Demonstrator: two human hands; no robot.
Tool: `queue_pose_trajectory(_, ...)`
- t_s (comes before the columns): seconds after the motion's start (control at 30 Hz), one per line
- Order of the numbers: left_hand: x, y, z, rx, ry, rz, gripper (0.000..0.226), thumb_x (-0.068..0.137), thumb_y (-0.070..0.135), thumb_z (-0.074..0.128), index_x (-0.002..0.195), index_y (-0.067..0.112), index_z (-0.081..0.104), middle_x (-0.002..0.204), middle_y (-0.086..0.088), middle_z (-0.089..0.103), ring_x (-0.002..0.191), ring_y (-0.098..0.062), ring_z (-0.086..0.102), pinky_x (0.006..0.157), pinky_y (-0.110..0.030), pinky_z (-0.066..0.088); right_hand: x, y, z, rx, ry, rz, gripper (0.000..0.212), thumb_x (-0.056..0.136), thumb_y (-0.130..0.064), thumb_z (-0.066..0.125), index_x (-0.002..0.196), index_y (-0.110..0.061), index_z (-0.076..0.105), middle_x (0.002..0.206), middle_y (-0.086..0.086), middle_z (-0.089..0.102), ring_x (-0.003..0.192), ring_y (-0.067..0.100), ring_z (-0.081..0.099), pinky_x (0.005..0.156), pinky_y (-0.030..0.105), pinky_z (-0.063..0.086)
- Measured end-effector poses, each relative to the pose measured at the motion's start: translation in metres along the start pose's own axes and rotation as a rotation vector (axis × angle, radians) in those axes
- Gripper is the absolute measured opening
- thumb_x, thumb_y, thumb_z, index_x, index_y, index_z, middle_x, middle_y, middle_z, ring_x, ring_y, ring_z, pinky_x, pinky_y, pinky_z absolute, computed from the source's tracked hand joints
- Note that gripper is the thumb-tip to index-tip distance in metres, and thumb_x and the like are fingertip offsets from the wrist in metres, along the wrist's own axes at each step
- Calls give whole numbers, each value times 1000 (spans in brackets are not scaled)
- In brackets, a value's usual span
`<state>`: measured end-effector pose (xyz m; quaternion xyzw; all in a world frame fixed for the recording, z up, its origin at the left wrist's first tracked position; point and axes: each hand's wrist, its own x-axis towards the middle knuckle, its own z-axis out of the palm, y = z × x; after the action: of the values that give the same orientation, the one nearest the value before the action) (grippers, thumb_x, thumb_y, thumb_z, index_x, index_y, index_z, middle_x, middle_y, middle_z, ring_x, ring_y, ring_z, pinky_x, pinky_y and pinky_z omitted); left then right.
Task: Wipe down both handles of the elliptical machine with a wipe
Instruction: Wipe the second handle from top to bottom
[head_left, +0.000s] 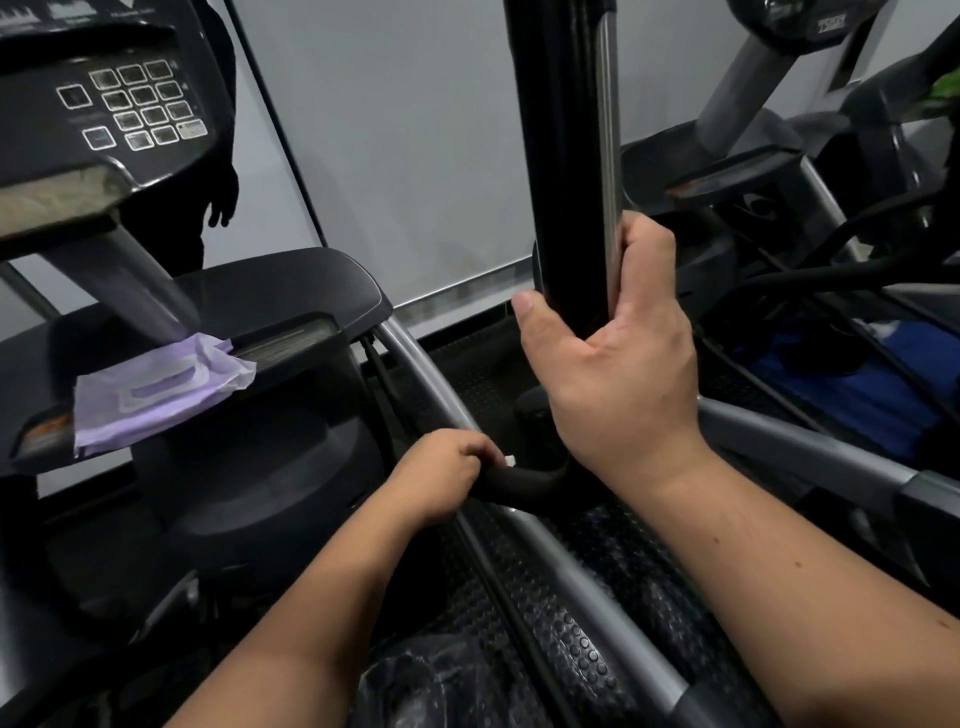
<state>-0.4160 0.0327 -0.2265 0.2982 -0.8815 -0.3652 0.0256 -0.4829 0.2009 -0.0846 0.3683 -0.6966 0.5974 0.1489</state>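
Note:
A tall black handle (563, 156) of the elliptical machine rises through the middle of the view, with a silver strip down its right side. My right hand (613, 358) grips this upright handle, thumb on its left and fingers wrapped round the right. Lower down, my left hand (441, 475) is curled round the end of a short curved black handle (524, 480). A small corner of a white wipe (509, 460) peeks out from under its fingers; the remainder of the wipe is hidden.
A purple pack of wipes (156, 395) lies on the machine's black shelf at left, below the console with its keypad (135, 104). Grey metal rails (571, 571) cross a studded black floor mat. Another machine and a blue object (857, 395) stand at right.

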Motion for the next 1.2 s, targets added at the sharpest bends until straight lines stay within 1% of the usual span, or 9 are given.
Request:
queue_pose_trajectory(0.13,-16,-14,16,-133,287,-117,47,82,-1,48,94,33,78,107,12,74,98,-11,65,87,-24,50,0,0,-1,-2,3,-8,40,87,-32,71,112,-25,41,87,-8,60,78,9,60,72,24,49)
queue_pose_trajectory(0.3,-59,2,68,-334,565,13,59,79,-9,48,128,18,68,134,13,59,124,4,50,111,-8,29,0,1,0,6,-7,-18,38,88,-32,70,109,-26,39,84,-10,58,77,9,60,70,23,50)
queue_pose_trajectory(0.4,-51,-2,84,-629,644,-137,63,80,-9,51,126,30,68,137,15,56,128,0,52,117,-29,36,0,2,0,13,0,-28,38,88,-31,70,109,-28,38,83,-13,57,77,7,60,69,16,48)
queue_pose_trajectory(0.5,-41,-4,95,-987,700,-314,61,72,7,55,114,49,68,132,11,63,121,-13,62,109,-47,47,-1,2,0,9,3,-34,40,87,-31,70,108,-30,37,83,-14,56,78,6,59,69,14,46)
queue_pose_trajectory(0.63,-45,22,97,-1310,721,-465,66,72,10,58,138,15,58,111,10,64,104,-15,66,102,-41,52,-1,3,0,0,8,-41,40,87,-32,70,107,-31,35,80,-14,56,76,4,59,67,9,44)
queue_pose_trajectory(0.73,-52,36,89,-1455,648,-421,22,84,-3,53,102,4,63,83,-4,60,75,-14,58,70,-26,53,-1,2,0,-4,4,-38,40,87,-32,70,106,-31,35,79,-14,56,76,3,59,66,8,43)
queue_pose_trajectory(0.87,-69,44,81,-1465,582,-406,30,92,-15,43,83,5,63,78,-8,62,72,-13,59,70,-25,52,-1,0,-1,-6,-3,-35,38,88,-32,70,106,-30,36,80,-13,56,76,4,59,67,12,45)
queue_pose_trajectory(1.07,-88,59,59,-1454,425,-439,21,89,-20,44,82,-4,56,81,-16,53,74,-21,57,76,-32,60,-4,-3,-3,12,-28,-8,40,88,-36,69,107,-35,34,89,-9,62,81,7,62,72,23,49)
queue_pose_trajectory(1.2,-113,64,51,-1270,256,-403,28,88,-19,40,100,-7,62,82,-20,70,59,-21,66,50,-25,53,-3,-5,-5,17,-77,31,39,88,-38,69,108,-32,37,96,-10,59,88,5,58,77,21,48)
